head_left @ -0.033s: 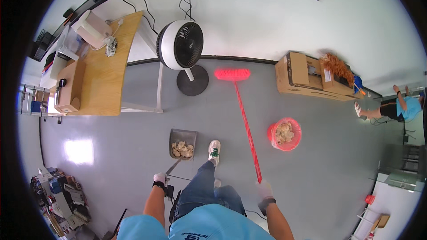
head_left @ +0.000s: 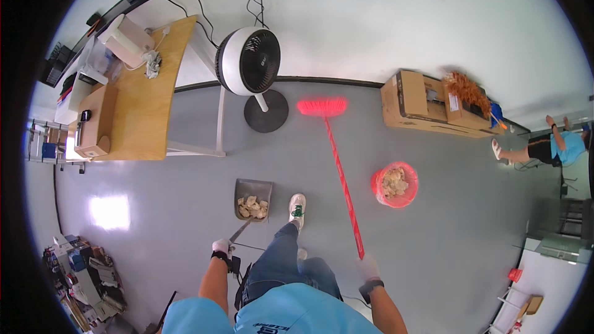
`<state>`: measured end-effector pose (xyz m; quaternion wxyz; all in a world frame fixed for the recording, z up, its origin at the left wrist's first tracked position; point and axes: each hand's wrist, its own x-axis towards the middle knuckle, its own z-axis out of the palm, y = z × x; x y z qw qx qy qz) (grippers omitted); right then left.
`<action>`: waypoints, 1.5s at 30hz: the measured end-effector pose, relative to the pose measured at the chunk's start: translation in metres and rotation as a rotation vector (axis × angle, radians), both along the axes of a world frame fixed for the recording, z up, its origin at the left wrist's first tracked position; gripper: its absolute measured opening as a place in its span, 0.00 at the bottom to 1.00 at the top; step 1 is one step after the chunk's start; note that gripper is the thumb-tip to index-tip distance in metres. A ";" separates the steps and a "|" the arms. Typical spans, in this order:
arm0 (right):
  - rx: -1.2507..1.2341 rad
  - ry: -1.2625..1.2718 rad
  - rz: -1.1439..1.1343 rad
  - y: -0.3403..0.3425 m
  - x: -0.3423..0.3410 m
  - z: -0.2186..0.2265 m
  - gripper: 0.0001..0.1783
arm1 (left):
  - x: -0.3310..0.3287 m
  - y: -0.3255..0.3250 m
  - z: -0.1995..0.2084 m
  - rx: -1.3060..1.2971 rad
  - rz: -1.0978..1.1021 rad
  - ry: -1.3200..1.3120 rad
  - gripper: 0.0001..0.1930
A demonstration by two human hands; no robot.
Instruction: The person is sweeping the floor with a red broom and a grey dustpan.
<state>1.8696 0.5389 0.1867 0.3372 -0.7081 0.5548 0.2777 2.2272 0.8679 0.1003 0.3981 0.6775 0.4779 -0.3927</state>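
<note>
From my feed: left hand (head_left: 221,248) is closed around the handle of a grey dustpan (head_left: 252,197). Pan sits flat on the grey floor (head_left: 185,210), just ahead-left of the person's white sneaker (head_left: 297,206), with a heap of tan crumpled scraps (head_left: 253,207) lying inside it. Handle runs from the pan back down to the gloved fist.

Right hand (head_left: 369,268) is wrapped around the lower end of a red broom (head_left: 339,173). Stick runs up and slightly left from the fist; bristle head (head_left: 322,107) rests on the floor near the wall, just right of the fan base. Both hands wear white gloves (dark wrist straps on each, can't tell what kind).

Around it:
- Red basket (head_left: 395,184) on the floor right of the broomstick, near but not touching, holding more tan scraps.
- White round pedestal fan (head_left: 248,62) on a dark disc base, against the wall, between the table and the broom head.
- Wooden table (head_left: 145,105) at left, carrying a white device, cables and a small wooden box.
- Cardboard box (head_left: 421,105) against the wall to the right, with an orange-brown feather duster (head_left: 467,93) on top.
- Another person (head_left: 544,145) at far right edge, well apart from the work area, blue top, one hand raised.
- Clutter pile in the lower-left corner, too small to make out.

Person is standing, one leg forward in jeans, blue shirt at the bottom edge.
</note>
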 end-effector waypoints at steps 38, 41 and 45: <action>-0.005 0.042 -0.563 0.253 -0.168 0.030 0.25 | -0.074 -0.014 0.017 -0.062 -0.503 -0.041 0.05; 0.073 0.151 -0.627 0.355 -0.205 0.034 0.25 | -0.081 -0.022 0.025 -0.030 -0.584 -0.059 0.04; 0.288 0.316 -0.751 0.479 -0.238 0.093 0.26 | -0.067 -0.010 -0.015 -0.018 -0.612 -0.067 0.05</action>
